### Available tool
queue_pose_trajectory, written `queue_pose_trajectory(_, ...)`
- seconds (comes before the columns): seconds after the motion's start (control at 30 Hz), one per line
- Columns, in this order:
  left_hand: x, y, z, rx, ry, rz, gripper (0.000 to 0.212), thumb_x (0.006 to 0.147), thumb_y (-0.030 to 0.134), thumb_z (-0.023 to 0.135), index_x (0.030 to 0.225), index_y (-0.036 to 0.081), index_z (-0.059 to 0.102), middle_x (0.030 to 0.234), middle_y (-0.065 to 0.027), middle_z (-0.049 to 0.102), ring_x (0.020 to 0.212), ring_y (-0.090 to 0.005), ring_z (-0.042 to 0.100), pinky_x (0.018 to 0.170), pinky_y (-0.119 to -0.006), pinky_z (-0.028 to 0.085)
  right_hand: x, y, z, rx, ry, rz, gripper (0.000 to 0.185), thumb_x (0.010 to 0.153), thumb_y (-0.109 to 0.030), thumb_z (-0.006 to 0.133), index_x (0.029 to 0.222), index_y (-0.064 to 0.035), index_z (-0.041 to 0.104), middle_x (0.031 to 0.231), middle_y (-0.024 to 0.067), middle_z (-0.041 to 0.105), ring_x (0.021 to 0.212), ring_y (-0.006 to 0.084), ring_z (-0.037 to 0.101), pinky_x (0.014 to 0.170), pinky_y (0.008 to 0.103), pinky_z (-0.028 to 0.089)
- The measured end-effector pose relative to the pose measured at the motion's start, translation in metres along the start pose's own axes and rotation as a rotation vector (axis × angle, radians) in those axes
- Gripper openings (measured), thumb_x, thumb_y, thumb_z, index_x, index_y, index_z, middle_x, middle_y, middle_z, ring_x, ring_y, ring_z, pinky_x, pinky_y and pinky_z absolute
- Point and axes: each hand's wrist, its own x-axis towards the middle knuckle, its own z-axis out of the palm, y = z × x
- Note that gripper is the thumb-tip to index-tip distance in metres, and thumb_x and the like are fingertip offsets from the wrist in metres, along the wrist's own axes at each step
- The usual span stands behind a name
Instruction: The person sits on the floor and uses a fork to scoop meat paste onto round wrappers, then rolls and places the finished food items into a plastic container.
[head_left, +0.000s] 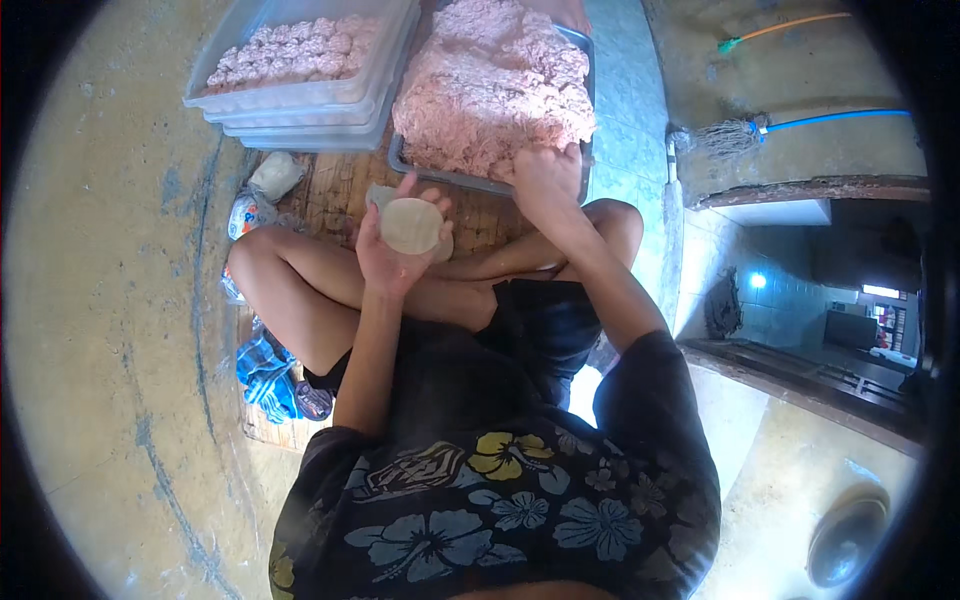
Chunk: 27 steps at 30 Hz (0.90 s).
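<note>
My left hand (391, 262) is palm up with a thin, round, pale dough wrapper (411, 226) on it. Its thumb and fingers stand up around the wrapper's edge. Behind this hand, more pale, thin pieces (379, 196) are partly hidden. My right hand (549, 178) has its fingers curled into the front edge of a large mound of pink minced mixture (487, 97), and the fingertips are hidden. The mixture is heaped in a grey tray (450, 178) beyond my crossed legs.
Stacked translucent plastic containers (300, 124) stand far left, the top one holding rows of pink lumps (300, 52). By my left knee lie plastic packages (246, 214) and a whitish bundle (277, 176) on the wooden surface (330, 195). A blue checked cloth (266, 375) lies nearer. Walls flank both sides.
</note>
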Motion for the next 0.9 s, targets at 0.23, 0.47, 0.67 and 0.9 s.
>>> queue_pose_trajectory(0.23,-0.001,0.006,-0.002,0.192,0.007,-0.071,0.075,0.092,0.040,0.052,0.153,0.007,0.024,0.145,-0.0212,0.041,0.135,-0.0362,0.039,0.113,-0.052,0.032,-0.002,0.034,0.044,0.274,0.258,0.080,0.015,0.077,-0.008,0.058,0.078,-0.0033,0.072,0.082,0.0161,0.071,0.081,0.0357,0.069,0.079,0.0460,0.051)
queue_pose_trajectory(0.47,0.045,-0.019,0.020,0.294,0.144,0.116,0.073,0.095,0.047,0.043,0.146,-0.003,0.031,0.138,-0.0209,0.048,0.131,-0.0352,0.045,0.109,-0.048,0.037,-0.053,0.008,-0.040,0.888,0.331,0.166,0.012,0.081,-0.004,0.064,0.090,-0.0019,0.071,0.081,0.0181,0.070,0.073,0.0304,0.070,0.069,0.0359,0.054)
queue_pose_trajectory(0.67,0.083,-0.038,0.065,-0.017,0.415,0.232,0.071,0.098,0.053,0.032,0.136,-0.005,0.044,0.140,-0.0217,0.049,0.127,-0.0361,0.049,0.106,-0.048,0.040,-0.072,-0.016,-0.024,0.796,0.337,0.007,0.002,0.081,-0.004,0.063,0.083,-0.0027,0.063,0.080,0.0186,0.068,0.074,0.0362,0.068,0.067,0.0428,0.053)
queue_pose_trajectory(0.9,0.032,-0.035,0.066,0.123,0.228,-0.089,0.077,0.101,0.056,0.025,0.142,-0.008,0.037,0.141,-0.0263,0.045,0.132,-0.0390,0.044,0.112,-0.049,0.034,-0.070,0.005,-0.044,0.874,0.187,-0.121,0.005,0.080,-0.002,0.063,0.084,-0.0021,0.061,0.087,0.0166,0.067,0.082,0.0369,0.066,0.068,0.0426,0.052)
